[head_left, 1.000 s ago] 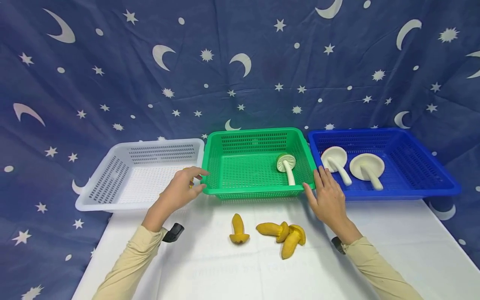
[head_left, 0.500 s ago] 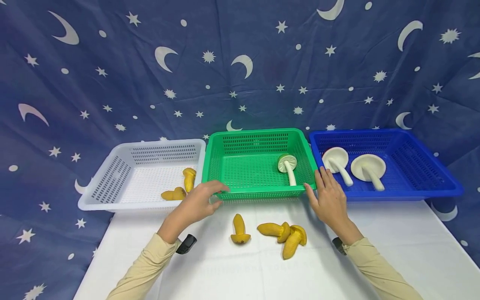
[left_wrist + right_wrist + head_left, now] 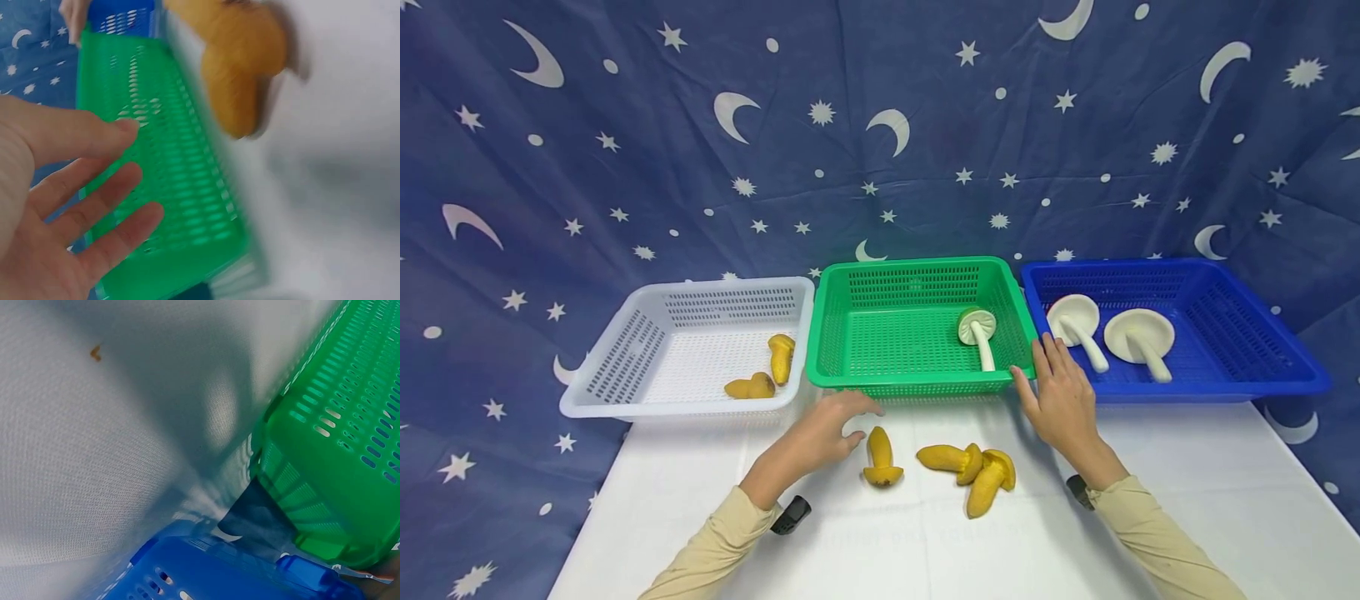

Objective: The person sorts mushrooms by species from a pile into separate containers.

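My left hand point(image 3: 827, 435) hovers with parted fingers, nothing held, just left of a yellow toy mushroom point(image 3: 882, 458) on the white table. In the left wrist view its fingers point(image 3: 119, 244) spread in front of the green basket point(image 3: 187, 181), and blurred yellow mushrooms point(image 3: 244, 50) lie beyond. My right hand point(image 3: 1062, 396) rests with extended fingers where the green basket's right front corner meets the blue basket point(image 3: 1225, 387). Two more yellow mushrooms, one left point(image 3: 947, 457) and one right point(image 3: 990, 483), touch each other on the table. In the right wrist view the right hand is mostly hidden.
A white basket point(image 3: 662, 408) at left holds two yellow mushrooms point(image 3: 781, 360). One white-stemmed mushroom point(image 3: 982, 337) lies in the green basket; two pale wide-capped ones point(image 3: 1138, 337) lie in the blue basket. A dark blue moon-and-star cloth point(image 3: 820, 183) hangs behind.
My left hand has moved from the white basket's right front edge rightward and toward me, to beside the single mushroom, uncovering two mushrooms in that basket. The right hand has stayed put.
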### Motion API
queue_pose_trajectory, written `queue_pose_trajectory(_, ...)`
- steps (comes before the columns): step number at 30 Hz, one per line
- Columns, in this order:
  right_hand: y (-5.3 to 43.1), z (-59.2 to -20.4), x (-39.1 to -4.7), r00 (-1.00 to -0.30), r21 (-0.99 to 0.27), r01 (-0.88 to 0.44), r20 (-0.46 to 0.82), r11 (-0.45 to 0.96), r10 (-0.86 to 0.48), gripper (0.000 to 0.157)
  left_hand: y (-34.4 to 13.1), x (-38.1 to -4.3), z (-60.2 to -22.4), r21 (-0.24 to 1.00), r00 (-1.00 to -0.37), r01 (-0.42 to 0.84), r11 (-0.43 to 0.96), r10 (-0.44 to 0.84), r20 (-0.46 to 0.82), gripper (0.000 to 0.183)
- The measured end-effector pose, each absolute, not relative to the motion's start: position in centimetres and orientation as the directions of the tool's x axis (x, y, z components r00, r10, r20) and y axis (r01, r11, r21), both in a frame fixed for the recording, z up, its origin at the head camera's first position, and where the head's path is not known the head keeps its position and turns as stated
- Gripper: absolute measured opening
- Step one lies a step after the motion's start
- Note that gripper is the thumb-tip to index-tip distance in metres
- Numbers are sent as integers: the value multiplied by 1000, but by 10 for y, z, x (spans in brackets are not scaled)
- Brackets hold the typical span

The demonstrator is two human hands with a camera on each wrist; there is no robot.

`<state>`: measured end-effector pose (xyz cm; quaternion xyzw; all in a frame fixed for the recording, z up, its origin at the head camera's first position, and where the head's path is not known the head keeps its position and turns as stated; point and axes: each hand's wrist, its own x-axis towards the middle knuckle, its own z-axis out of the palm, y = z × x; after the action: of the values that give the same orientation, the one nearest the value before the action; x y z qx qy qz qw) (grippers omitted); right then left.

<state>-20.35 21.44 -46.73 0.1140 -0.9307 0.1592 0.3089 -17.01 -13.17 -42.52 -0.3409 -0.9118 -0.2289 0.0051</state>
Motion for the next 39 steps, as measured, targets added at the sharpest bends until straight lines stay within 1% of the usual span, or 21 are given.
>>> queue_pose_trajectory(5,215,-468,-204,-778,-220,-311,617,925,-115,58,-126,-171,-447,423,-757,631,650,636,152,41)
queue_pose_trajectory(11,215,-470,-203,-782,-216,-306,613,927,-115,57,-125,-172,-469,416,-737,651,635,660,146,56)
queue_pose_trajectory(14,214,-470,-203,-782,-216,-303,612,928,-113,57,-124,-171,-475,414,-720,667,620,680,142,59)
queue_pose_trajectory(20,214,-469,-203,-782,-216,-302,614,929,-112,58,-120,-169,-484,443,-697,679,585,704,138,55)
queue_pose_trajectory(22,214,-468,-203,-783,-217,-303,612,928,-112,58,-120,-170,-486,443,-702,678,587,696,151,50)
queue_pose_trajectory(27,214,-469,-203,-783,-220,-302,613,927,-110,58,-120,-170,-489,389,-726,673,629,664,182,35)
queue_pose_trajectory(32,214,-468,-204,-777,-216,-306,619,927,-112,57,-120,-171,-490,362,-733,670,648,655,182,35)
queue_pose_trajectory(39,214,-469,-204,-778,-218,-305,618,927,-111,57,-118,-173,-488,373,-708,698,611,670,226,32)
